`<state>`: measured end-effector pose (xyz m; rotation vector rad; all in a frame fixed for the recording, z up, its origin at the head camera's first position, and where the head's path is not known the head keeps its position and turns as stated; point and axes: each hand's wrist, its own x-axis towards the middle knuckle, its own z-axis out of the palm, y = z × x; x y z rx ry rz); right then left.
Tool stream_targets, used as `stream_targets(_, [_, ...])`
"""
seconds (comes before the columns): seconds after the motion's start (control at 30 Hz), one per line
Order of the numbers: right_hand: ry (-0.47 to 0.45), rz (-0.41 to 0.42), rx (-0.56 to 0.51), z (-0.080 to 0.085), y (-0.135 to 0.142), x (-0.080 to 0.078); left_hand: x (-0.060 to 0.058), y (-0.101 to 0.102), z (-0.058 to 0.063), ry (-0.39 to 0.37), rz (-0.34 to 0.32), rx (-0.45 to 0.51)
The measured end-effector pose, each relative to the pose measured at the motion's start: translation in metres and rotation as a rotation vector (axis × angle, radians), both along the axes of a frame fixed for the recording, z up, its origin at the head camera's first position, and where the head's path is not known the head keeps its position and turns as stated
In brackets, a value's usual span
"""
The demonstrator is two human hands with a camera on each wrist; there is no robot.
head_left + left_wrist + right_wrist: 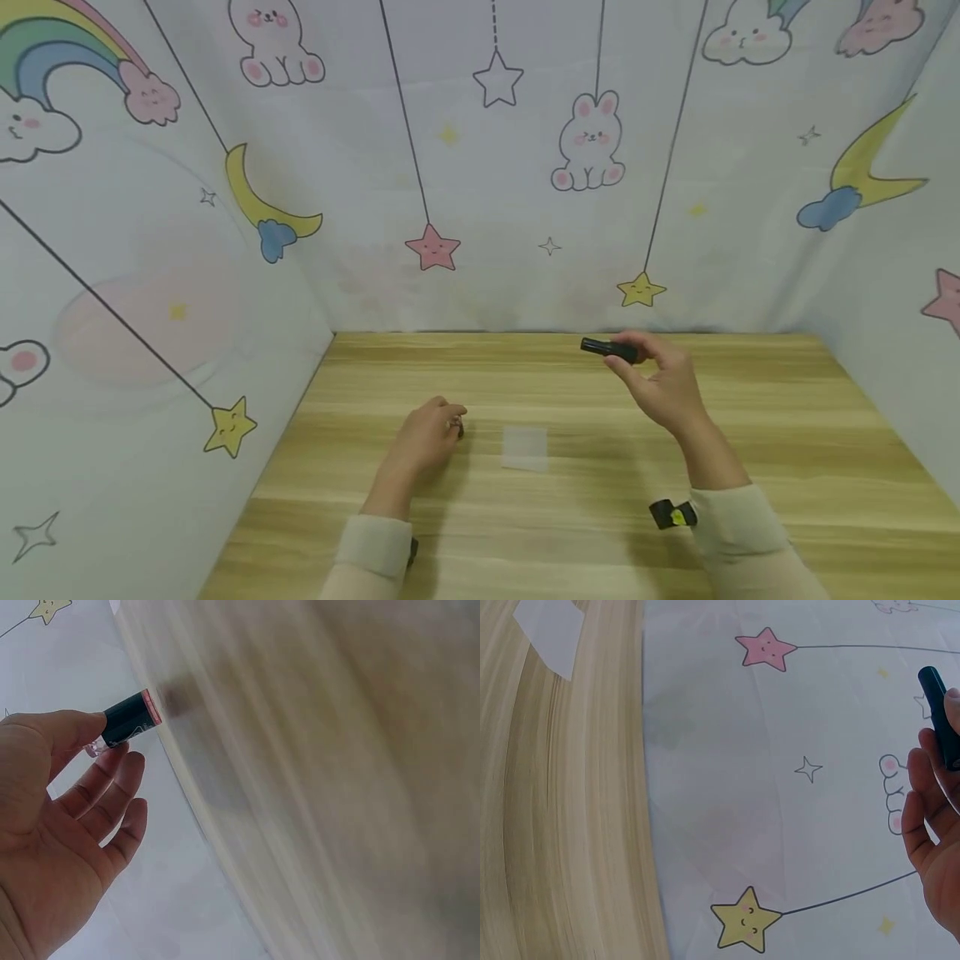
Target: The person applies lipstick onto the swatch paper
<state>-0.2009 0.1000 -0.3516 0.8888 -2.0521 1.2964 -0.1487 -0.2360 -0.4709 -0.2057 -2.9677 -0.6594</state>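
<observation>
In the left wrist view, my left hand [56, 795] pinches a short dark cylinder [131, 720] with a pink rim at one end and a clear part at the thumb. Its exact kind cannot be told. The head view shows this left hand [427, 437] low over the table, left of a small pale square sheet [525, 450]. Higher up and to the right, my right hand [667, 387] grips a slim black tube [596, 346] between thumb and fingers, its narrower end pointing left. The tube [933, 694] also shows at the right edge of the right wrist view.
A wood-grain table [570, 533] lies under both hands. White cloth walls [495, 183] printed with stars, moons and rabbits stand behind it and at both sides. A black wrist device [672, 514] sits by the right sleeve.
</observation>
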Motion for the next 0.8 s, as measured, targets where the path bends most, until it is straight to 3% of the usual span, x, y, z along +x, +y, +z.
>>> stream_targets(0.43, [0.009,-0.008,-0.011,-0.0033,0.0005,-0.0017,0.0011,0.0017,0.0028,0.005,-0.027,-0.021])
stream_targets(0.8, [-0.020,-0.001,-0.011,-0.0064,0.0004,-0.0035,0.0014,0.0022,0.0035,0.016,0.033,-0.056])
